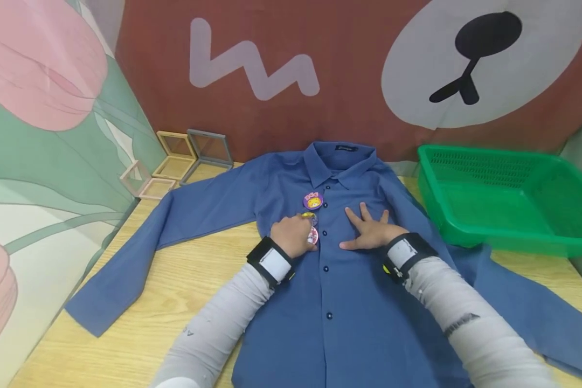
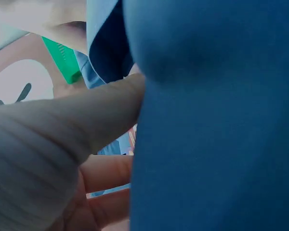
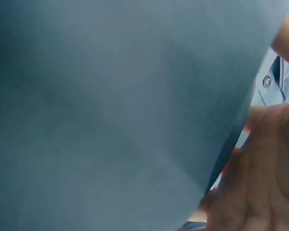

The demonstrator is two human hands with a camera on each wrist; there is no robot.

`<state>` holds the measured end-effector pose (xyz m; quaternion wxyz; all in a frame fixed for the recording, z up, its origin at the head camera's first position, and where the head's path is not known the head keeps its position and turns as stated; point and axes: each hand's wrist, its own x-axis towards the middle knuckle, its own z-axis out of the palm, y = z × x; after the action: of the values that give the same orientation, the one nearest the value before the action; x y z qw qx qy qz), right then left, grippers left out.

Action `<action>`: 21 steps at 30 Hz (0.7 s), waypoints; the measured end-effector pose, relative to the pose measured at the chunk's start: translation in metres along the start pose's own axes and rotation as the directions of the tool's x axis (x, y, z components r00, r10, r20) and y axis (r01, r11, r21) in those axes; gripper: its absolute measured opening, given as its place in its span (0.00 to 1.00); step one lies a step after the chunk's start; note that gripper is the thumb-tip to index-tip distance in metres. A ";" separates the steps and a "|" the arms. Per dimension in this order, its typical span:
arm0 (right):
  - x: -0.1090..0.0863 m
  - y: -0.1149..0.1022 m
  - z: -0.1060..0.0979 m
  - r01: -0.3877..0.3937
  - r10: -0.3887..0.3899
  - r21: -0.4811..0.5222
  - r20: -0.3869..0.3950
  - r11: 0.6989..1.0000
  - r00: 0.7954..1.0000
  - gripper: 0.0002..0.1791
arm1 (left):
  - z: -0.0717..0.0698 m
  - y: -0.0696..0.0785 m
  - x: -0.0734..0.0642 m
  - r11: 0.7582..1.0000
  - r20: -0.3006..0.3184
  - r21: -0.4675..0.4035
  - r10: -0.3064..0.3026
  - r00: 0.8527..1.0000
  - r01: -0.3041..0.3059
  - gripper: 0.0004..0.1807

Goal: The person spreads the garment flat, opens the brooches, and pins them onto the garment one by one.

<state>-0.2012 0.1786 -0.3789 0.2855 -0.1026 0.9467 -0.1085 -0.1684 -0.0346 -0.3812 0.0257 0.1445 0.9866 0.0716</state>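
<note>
A blue long-sleeved button shirt (image 1: pixel 354 291) lies spread out, collar away from me. Three round pin badges run down beside its button placket: a purple one (image 1: pixel 313 200) with a yellow animal face, a yellow one (image 1: pixel 310 217) and a whitish-red one (image 1: pixel 313 235), the lower two partly covered by my left hand (image 1: pixel 291 237). That hand's curled fingers grip the shirt front at these badges. In the left wrist view, the thumb (image 2: pixel 111 103) reaches the edge of the cloth. My right hand (image 1: pixel 371 229) rests on the other chest panel, fingers spread.
At the back right stands a green plastic basket (image 1: pixel 470 231), next to the shirt's shoulder. Three small hinged frames, yellow (image 1: pixel 175 168), grey (image 1: pixel 184 178) and pink (image 1: pixel 144 189), stand at the back left. A wood-grain table (image 1: pixel 184 291) lies under everything.
</note>
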 end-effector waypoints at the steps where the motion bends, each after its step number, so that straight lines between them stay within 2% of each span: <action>1: 0.001 0.001 0.000 0.000 0.000 0.008 -0.003 1.000 1.000 0.58 | 0.002 0.000 0.002 1.000 -0.004 0.004 -0.004 1.000 0.004 0.29; 5: 0.004 0.002 0.000 -0.007 0.008 0.026 -0.028 1.000 1.000 0.59 | 0.006 -0.001 0.005 0.998 0.012 0.051 -0.042 0.999 0.042 0.38; 8: 0.005 0.000 0.004 -0.026 0.027 0.025 -0.031 0.999 0.999 0.59 | 0.008 0.000 0.003 0.991 0.097 0.112 -0.086 0.992 0.075 0.46; 11: 0.005 -0.003 0.009 -0.046 0.046 0.026 -0.028 0.999 0.999 0.59 | 0.008 0.001 -0.002 0.984 0.160 0.153 -0.116 0.980 0.091 0.49; 15: 0.005 -0.008 0.014 -0.055 0.055 0.020 -0.026 0.998 0.998 0.58 | 0.011 0.001 -0.007 0.979 0.181 0.175 -0.138 0.974 0.106 0.49; 18: 0.007 -0.010 0.013 -0.034 0.035 0.023 -0.021 0.999 0.999 0.57 | 0.012 -0.003 -0.008 0.979 0.205 0.171 -0.144 0.968 0.109 0.51; 21: 0.004 -0.007 0.009 0.023 -0.019 0.062 -0.053 0.998 0.998 0.52 | 0.008 -0.010 -0.008 0.992 0.214 0.095 -0.103 0.971 0.084 0.51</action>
<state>-0.1984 0.1698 -0.3862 0.2625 -0.1006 0.9488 -0.1440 -0.1631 -0.0456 -0.3901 0.1313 0.1060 0.9856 0.0118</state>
